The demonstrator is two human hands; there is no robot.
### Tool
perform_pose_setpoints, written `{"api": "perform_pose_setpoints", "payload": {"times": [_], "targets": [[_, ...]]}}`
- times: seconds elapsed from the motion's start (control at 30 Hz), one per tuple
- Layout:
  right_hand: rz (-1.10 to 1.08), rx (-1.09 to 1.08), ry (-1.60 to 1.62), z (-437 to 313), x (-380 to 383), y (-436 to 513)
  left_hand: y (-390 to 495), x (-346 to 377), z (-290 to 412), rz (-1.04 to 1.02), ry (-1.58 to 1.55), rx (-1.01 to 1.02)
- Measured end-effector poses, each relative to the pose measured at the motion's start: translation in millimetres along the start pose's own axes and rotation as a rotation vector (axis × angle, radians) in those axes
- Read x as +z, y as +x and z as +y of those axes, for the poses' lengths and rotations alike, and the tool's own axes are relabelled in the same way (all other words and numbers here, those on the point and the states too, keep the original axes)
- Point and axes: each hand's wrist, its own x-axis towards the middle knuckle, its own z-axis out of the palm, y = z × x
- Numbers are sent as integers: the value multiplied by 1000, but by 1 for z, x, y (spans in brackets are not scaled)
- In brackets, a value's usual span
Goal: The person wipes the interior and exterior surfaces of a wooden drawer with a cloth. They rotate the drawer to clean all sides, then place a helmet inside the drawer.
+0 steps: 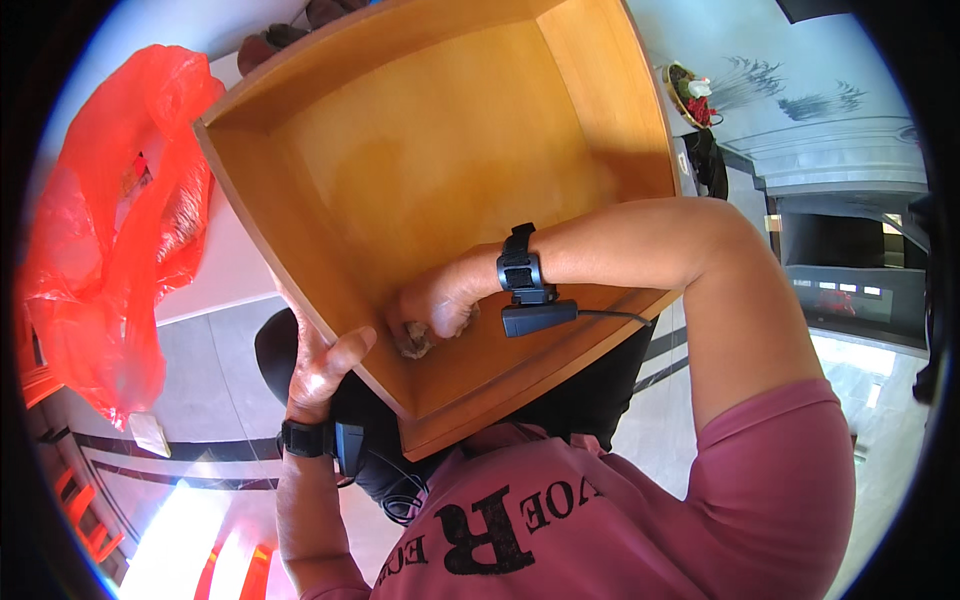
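A wooden drawer (450, 150) rests tilted across my lap, its hollow side facing up toward me. My left hand (322, 367) grips the drawer's left side wall, thumb over the rim and fingers hidden behind the outer face. Inside the drawer, my right hand (435, 304) is closed around a crumpled greyish cloth (415, 341) and presses it near the lower left inner corner. Most of the cloth is covered by the fingers. Darker, damp-looking patches show on the drawer's bottom panel. Each wrist wears a black strap with a small device.
To the left, a red plastic bag (112, 225) lies on a white surface (225, 255). A basket with red and white items (691, 97) stands beyond the drawer's right side. Orange-red plastic stools (86, 517) are at lower left. A cable (615, 315) trails from the right wrist device.
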Motion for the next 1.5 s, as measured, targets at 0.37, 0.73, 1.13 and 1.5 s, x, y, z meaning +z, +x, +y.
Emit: {"api": "perform_pose_setpoints", "payload": {"times": [0.37,0.73,1.13,1.5], "targets": [[-68,219,-426,47,-23,-93,6,-3,-1,-124,-73,31],[1173,348,-398,95,-110,-158,10,0,3,-125,-33,81],[-42,309,-395,65,-35,-134,11,0,4,-112,24,87],[127,694,-397,32,-13,-138,6,13,12,-64,97,124]]}}
